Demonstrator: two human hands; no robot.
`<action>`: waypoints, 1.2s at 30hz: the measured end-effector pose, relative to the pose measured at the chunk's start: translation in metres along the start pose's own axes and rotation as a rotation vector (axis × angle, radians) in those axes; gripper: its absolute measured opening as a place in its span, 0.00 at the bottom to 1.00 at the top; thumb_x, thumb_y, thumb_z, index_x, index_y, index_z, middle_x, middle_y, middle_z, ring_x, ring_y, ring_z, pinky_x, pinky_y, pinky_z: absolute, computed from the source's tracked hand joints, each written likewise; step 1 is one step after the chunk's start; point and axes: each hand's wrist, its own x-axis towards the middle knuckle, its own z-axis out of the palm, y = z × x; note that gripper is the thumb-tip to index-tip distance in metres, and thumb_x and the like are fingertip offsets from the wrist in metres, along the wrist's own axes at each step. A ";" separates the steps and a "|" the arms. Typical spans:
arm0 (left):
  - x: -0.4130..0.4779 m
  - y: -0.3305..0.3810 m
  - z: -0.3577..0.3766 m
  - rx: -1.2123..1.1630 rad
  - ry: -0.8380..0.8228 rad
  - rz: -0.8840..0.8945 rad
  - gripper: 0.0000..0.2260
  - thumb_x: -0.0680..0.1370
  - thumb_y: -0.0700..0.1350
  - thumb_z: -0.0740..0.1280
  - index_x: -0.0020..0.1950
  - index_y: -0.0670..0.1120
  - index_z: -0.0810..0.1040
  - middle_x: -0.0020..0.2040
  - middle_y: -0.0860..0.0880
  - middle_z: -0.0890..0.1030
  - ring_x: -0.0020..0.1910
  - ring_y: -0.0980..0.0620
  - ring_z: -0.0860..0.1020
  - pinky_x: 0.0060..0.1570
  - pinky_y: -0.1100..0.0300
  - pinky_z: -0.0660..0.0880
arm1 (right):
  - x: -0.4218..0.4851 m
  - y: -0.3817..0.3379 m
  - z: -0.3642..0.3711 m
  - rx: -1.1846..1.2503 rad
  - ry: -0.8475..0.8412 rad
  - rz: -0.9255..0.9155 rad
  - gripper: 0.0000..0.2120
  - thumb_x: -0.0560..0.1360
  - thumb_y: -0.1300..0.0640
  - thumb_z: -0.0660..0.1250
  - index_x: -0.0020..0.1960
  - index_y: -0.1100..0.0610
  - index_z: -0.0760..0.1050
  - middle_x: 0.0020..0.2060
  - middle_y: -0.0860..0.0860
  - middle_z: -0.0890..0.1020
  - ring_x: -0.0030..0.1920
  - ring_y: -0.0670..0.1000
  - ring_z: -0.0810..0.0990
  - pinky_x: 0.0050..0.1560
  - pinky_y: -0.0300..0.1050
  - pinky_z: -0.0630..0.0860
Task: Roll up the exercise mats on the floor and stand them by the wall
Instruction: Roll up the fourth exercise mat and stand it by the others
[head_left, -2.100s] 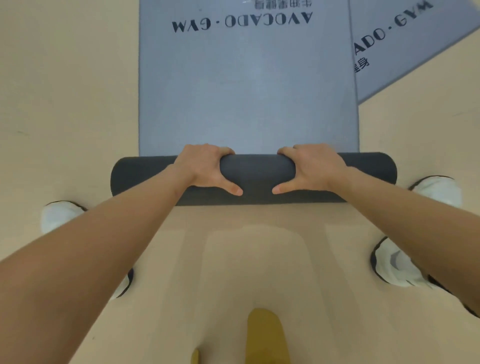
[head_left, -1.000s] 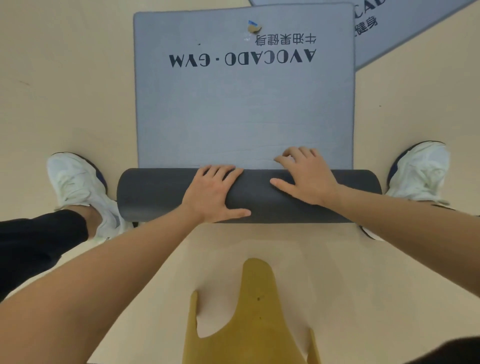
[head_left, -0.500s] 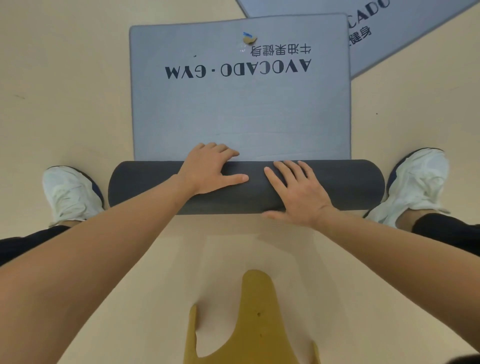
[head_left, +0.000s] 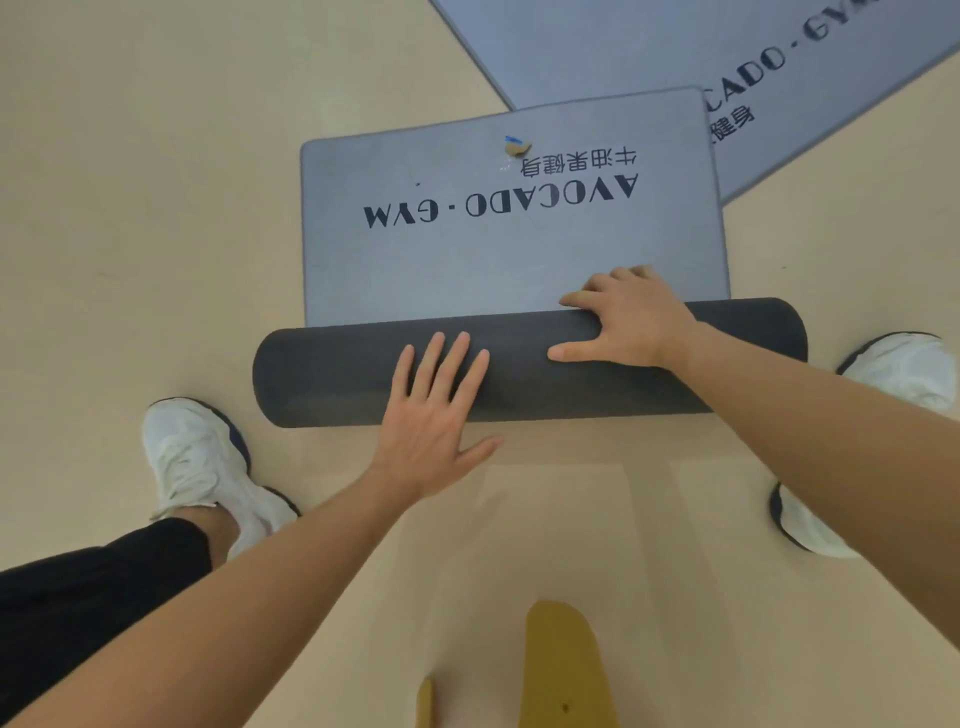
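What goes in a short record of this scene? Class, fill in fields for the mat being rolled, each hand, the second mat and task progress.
Mat in work: grey foam exercise mat, partly rolled; dark roll nearest the person
Left hand: flat on the roll, fingers straight
Right hand: fingers curled over the roll's far side
Second mat: second grey printed mat, flat, under the first mat's far corner
Progress: rolling unfinished; no mat standing in view
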 end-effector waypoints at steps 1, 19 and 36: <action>0.005 -0.002 0.001 0.015 -0.018 -0.008 0.45 0.77 0.73 0.58 0.85 0.46 0.52 0.84 0.41 0.52 0.83 0.38 0.51 0.80 0.36 0.49 | 0.002 0.001 -0.001 -0.022 0.021 0.043 0.54 0.63 0.12 0.39 0.75 0.43 0.70 0.66 0.50 0.78 0.66 0.56 0.74 0.70 0.59 0.64; 0.150 -0.079 -0.033 -0.152 -0.282 0.009 0.64 0.53 0.87 0.62 0.82 0.54 0.54 0.79 0.49 0.67 0.75 0.43 0.68 0.75 0.42 0.63 | -0.002 0.017 -0.012 -0.144 0.047 0.154 0.64 0.58 0.10 0.41 0.82 0.50 0.52 0.77 0.60 0.66 0.76 0.66 0.64 0.75 0.73 0.54; 0.105 -0.037 -0.037 -0.230 -0.366 0.006 0.56 0.52 0.85 0.66 0.73 0.56 0.67 0.52 0.53 0.80 0.51 0.47 0.80 0.51 0.51 0.75 | -0.047 0.011 -0.004 -0.069 -0.069 -0.056 0.57 0.58 0.17 0.65 0.76 0.49 0.60 0.54 0.53 0.76 0.51 0.55 0.75 0.45 0.49 0.72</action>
